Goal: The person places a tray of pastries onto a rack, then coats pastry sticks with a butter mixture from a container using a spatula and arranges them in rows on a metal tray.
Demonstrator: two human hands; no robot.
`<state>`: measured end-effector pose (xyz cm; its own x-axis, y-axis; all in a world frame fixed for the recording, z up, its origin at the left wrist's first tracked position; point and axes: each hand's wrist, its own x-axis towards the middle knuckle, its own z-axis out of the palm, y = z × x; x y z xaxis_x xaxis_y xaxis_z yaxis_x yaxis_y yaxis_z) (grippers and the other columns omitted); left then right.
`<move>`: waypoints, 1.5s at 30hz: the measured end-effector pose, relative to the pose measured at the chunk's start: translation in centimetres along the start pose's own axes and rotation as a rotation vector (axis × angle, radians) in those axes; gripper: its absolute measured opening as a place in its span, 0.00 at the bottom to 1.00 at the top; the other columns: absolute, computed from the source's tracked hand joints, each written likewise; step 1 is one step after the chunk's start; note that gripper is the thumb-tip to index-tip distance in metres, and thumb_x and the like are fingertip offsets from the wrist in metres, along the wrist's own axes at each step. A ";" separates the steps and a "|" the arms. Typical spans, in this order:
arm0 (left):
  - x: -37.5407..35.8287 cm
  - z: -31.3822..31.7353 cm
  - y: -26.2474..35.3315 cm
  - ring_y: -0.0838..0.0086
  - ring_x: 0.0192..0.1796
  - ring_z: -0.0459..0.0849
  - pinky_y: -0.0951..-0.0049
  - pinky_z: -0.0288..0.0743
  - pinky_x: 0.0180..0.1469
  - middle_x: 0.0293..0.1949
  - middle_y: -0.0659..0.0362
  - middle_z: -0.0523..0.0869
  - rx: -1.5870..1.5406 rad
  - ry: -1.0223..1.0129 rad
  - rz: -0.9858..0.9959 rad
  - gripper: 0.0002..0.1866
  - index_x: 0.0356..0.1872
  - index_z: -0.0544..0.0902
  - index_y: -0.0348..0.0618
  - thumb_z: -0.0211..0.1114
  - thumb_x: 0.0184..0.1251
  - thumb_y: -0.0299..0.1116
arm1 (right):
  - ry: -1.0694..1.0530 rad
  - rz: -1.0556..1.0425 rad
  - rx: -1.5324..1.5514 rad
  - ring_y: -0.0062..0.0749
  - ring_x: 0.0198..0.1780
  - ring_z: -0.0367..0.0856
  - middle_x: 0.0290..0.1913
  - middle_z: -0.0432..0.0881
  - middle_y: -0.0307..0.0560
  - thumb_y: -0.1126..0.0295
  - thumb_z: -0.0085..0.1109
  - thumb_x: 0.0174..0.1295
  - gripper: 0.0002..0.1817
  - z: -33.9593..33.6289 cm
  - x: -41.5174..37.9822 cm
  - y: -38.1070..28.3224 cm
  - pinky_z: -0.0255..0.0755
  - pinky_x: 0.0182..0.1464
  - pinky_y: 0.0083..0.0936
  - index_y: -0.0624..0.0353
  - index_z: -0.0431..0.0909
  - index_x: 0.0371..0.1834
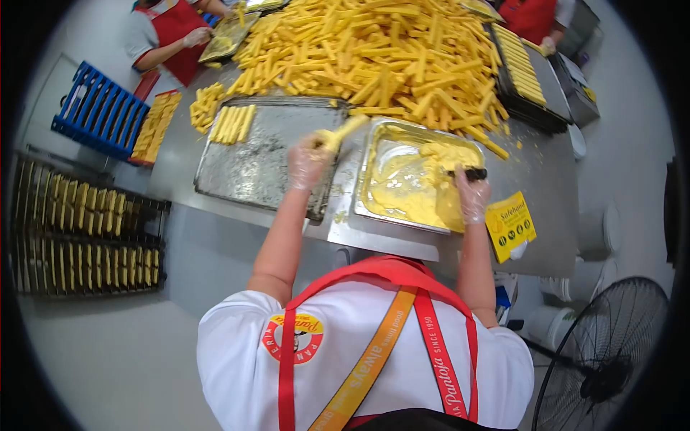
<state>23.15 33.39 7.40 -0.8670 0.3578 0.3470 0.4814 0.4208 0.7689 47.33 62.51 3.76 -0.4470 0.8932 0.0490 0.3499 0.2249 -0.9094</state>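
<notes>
In a clear glove, my left hand (pixel 307 167) is closed on a yellow bread stick (pixel 351 128), which is blurred by motion and angled up to the right. It is over the right side of a dark metal baking tray (pixel 269 169). A short row of yellow sticks (pixel 233 123) lies at that tray's upper left. My right hand (pixel 473 197), also gloved, is wrapped round the black handle of a spreading tool (pixel 476 174); its working end is hidden. Beneath it is a rectangular metal pan (pixel 364 179) with soft yellow spread (pixel 410 190) smeared inside.
A large heap of yellow sticks (pixel 374 54) covers the back of the steel table (pixel 543 172). A yellow glove box (pixel 511 226) is at the right. Co-workers (pixel 172 36) stand across the table. Loaded racks (pixel 90 230) are at left, a floor fan (pixel 604 366) at right.
</notes>
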 end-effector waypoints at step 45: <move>3.8 6.7 2.1 0.73 0.40 0.85 0.70 0.79 0.45 0.38 0.56 0.87 -0.654 -0.379 -0.022 0.12 0.45 0.84 0.39 0.66 0.59 0.22 | -0.609 -0.263 -0.206 0.47 0.29 0.82 0.30 0.83 0.57 0.62 0.67 0.57 0.13 -3.7 -0.1 -5.1 0.74 0.31 0.35 0.62 0.80 0.33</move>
<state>21.74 41.19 6.75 -0.7145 0.6672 0.2105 0.1877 -0.1071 0.9764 48.64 62.66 9.86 -0.8996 0.4349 -0.0389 0.2894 0.5271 -0.7990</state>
